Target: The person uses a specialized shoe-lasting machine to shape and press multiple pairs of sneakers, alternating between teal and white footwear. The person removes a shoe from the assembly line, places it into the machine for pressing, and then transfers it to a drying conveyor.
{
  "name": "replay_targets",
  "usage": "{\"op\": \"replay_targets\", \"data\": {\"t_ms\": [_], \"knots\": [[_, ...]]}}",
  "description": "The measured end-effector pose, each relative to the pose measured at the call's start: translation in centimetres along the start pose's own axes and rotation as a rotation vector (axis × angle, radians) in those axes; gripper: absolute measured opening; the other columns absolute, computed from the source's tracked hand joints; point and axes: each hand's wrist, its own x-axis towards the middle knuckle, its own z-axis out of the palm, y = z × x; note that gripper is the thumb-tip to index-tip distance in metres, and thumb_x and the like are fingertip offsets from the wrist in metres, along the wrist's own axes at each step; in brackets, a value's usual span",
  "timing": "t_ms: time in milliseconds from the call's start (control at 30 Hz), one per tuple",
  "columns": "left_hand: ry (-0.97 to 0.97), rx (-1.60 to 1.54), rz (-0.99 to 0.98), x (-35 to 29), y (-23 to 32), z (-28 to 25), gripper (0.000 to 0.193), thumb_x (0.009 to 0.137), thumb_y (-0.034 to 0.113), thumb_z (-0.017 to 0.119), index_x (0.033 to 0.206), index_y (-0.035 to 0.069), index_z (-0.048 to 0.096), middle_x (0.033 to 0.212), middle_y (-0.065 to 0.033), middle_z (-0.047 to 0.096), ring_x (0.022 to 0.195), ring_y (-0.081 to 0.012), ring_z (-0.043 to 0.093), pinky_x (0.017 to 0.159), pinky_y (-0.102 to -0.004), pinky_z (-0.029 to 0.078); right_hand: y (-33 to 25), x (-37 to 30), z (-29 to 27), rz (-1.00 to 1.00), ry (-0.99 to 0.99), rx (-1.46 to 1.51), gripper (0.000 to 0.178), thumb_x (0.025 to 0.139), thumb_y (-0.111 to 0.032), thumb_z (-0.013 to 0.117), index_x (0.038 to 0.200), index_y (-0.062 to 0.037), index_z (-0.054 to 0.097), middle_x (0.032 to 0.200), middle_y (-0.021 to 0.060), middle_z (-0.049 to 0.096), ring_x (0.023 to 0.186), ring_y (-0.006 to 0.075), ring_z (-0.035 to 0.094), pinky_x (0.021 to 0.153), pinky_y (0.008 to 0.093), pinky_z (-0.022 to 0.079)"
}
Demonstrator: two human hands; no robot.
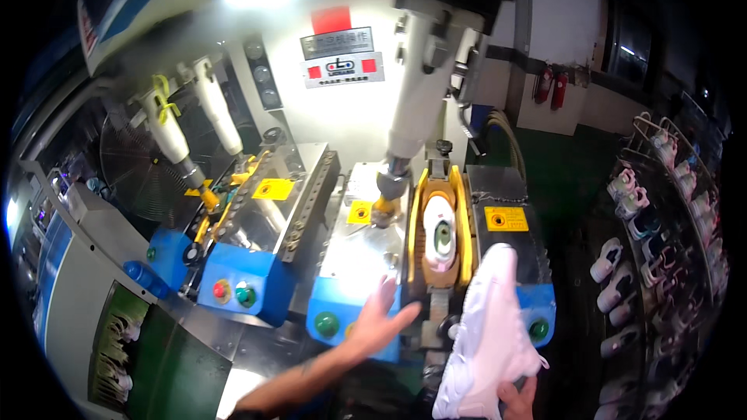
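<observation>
My right hand (519, 399) grips a white sneaker (492, 334) near its lower end, with the toe pointing up and away. Only a few fingers show; the shoe covers the rest. My left hand (378, 323) is empty, its fingers spread, over the front of the blue-fronted machine station (319, 299). Beyond the held sneaker, a second white shoe (440, 237) with a green inside sits between the yellow side pads (467, 225) of the press. Nothing touches my left hand that I can see.
Above the metal plate hangs a white press arm (410, 85). Green buttons (325, 324) stand on the blue front. Further left is another station (247, 284) with red and green buttons. At right, a rack (650, 241) holds several shoes. Fire extinguishers (551, 87) hang on the far wall.
</observation>
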Motion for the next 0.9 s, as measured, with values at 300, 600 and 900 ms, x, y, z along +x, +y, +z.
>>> {"op": "replay_targets", "data": {"t_ms": [300, 600, 900], "knots": [[0.066, 0.515, -0.08, 24.5, -8.0, 9.3, 0.076, 0.071, 0.023, 0.07, 0.128, -0.004, 0.028, 0.121, -0.0306, 0.043, 0.112, -0.0419, 0.047, 0.096, -0.044, 0.041, -0.6, -2.2, -2.1, 0.26, 0.387, 0.12, 0.081, 0.072, -0.017, 0.072, 0.137, 0.0047, 0.028, 0.127, 0.0134, 0.046, 0.115, 0.0238, 0.046, 0.099, 0.0361, 0.036], [-0.16, 0.16, -0.301, 18.1, 4.1, 3.3, 0.06, 0.073, 0.008, 0.071, 0.125, -0.003, 0.042, 0.099, -0.0106, 0.06, 0.088, -0.0179, 0.059, 0.072, -0.0317, 0.05, 2.1, -2.0, -6.8, 0.203, 0.154, -0.22, 0.072, 0.074, -0.021, 0.072, 0.131, 0.0041, 0.036, 0.124, 0.0114, 0.048, 0.113, 0.0213, 0.048, 0.093, 0.0353, 0.04], [0.412, -0.665, -0.293, -15.0, 6.2, -9.3, 0.05, 0.08, 0.018, 0.066, 0.122, -0.002, 0.048, 0.104, -0.0102, 0.06, 0.091, -0.0194, 0.058, 0.082, -0.0323, 0.047, -4.6, 27.6, 5.5, 0.677, -0.194, 0.177, 0.04, 0.094, -0.02, 0.05, 0.125, 0.0038, 0.043, 0.112, 0.0184, 0.061, 0.094, 0.0268, 0.065, 0.081, 0.0399, 0.056]]}}
